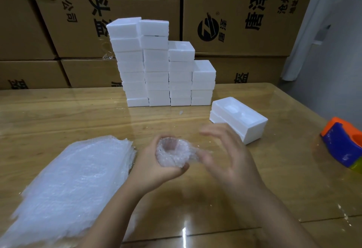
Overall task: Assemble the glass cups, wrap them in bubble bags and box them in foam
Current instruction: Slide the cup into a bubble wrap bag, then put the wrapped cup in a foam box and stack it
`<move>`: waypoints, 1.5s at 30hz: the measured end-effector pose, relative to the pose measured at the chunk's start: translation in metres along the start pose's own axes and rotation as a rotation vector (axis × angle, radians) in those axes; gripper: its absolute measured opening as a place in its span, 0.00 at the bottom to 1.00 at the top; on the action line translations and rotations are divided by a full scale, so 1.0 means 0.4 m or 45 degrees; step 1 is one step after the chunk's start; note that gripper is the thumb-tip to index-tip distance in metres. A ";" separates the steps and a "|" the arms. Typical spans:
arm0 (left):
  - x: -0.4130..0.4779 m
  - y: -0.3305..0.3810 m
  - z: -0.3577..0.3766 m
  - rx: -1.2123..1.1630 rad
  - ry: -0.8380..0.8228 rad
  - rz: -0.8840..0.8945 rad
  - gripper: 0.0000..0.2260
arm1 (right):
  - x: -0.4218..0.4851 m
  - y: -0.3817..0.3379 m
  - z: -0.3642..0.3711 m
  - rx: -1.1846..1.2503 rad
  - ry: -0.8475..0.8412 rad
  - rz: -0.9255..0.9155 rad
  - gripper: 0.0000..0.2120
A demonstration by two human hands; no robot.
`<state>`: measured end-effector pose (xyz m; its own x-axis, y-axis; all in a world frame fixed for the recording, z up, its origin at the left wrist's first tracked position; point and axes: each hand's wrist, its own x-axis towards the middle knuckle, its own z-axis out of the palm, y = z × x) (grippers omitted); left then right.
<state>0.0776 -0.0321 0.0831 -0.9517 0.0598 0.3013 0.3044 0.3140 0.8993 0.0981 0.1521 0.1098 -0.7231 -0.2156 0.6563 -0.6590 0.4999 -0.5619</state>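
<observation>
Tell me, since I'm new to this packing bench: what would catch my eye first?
The stepped stacks of white foam boxes at the table's back. Nearer, the left hand grips a bubble-wrapped cup while the right hand works its wrap. A pile of bubble bags lies left.

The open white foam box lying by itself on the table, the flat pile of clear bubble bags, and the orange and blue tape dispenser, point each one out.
open white foam box [240,117]: head view, its recessed top face.
flat pile of clear bubble bags [74,177]: head view, middle of the top bag.
orange and blue tape dispenser [341,146]: head view, its blue side.
</observation>
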 end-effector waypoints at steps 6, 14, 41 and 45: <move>0.005 -0.008 -0.005 0.136 0.000 -0.037 0.24 | -0.035 0.000 0.025 -0.358 -0.219 -0.471 0.14; -0.012 0.015 0.004 0.168 -0.130 0.015 0.26 | 0.006 -0.020 0.021 -0.274 -0.510 -0.265 0.19; 0.019 -0.006 -0.016 -0.805 0.096 -0.159 0.22 | 0.124 0.424 -0.072 -0.934 -0.087 0.800 0.14; 0.032 -0.002 -0.019 -1.001 0.131 -0.155 0.24 | 0.091 0.349 -0.046 -0.619 -0.111 0.273 0.10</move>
<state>0.0655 -0.0388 0.0884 -0.9832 -0.0315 0.1797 0.1746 -0.4489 0.8764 -0.0165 0.2296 0.0643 -0.8589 -0.1248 0.4967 -0.3383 0.8664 -0.3673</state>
